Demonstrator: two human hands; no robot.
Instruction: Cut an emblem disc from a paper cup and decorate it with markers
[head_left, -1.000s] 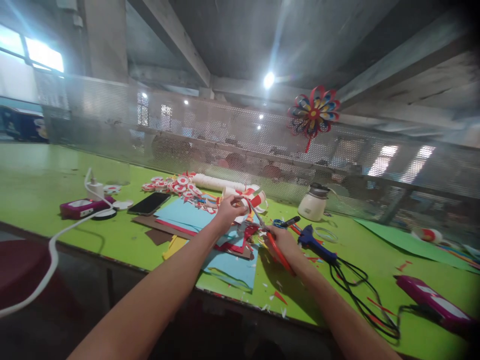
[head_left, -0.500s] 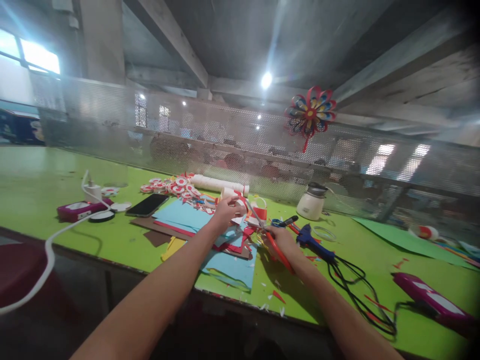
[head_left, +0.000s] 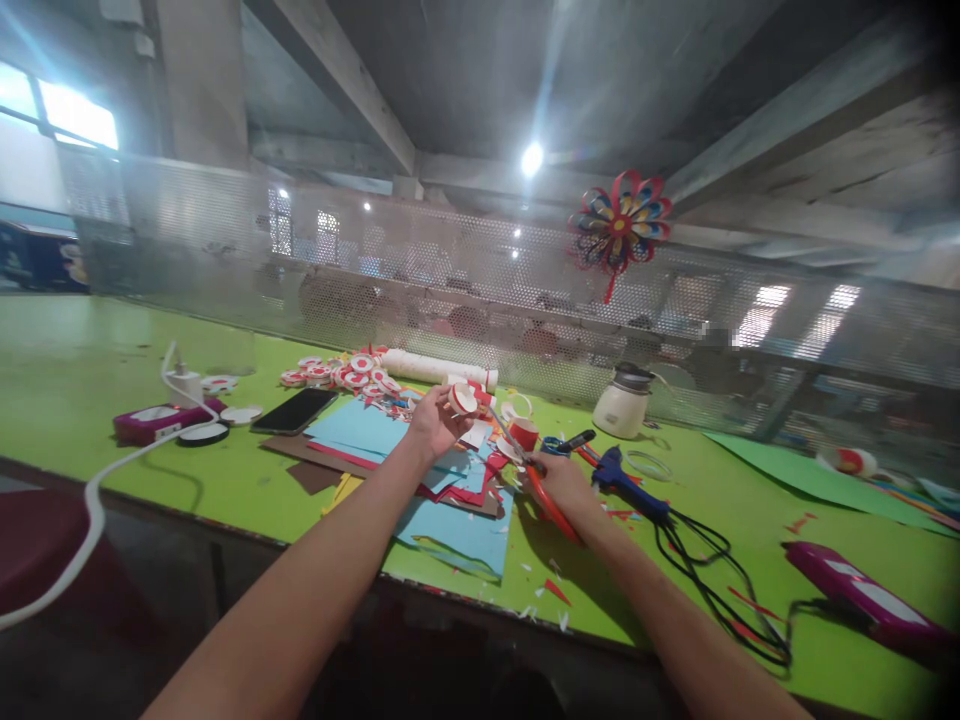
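Black phone (head_left: 295, 410), flat on green counter (head_left: 240, 480). Left hand (head_left: 439, 425) pinching red-and-white paper piece (head_left: 463, 400), raised above blue sheets (head_left: 367, 435). Right hand (head_left: 564, 484) clamped on orange-handled scissors (head_left: 551, 508), blades toward piece. Blue glue gun (head_left: 630, 487) just right, on counter.

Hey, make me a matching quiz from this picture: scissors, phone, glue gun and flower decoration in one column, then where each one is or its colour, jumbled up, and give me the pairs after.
Things:
1. Scissors
2. Phone
3. Glue gun
4. Flower decoration

Places and colours:
A. High up by the mesh screen
B. Blue, lying on the table
C. Black, lying flat to the left of the light blue paper
D. Orange-handled, in the right hand

Pairs: 1-D, 2-C, 3-B, 4-A
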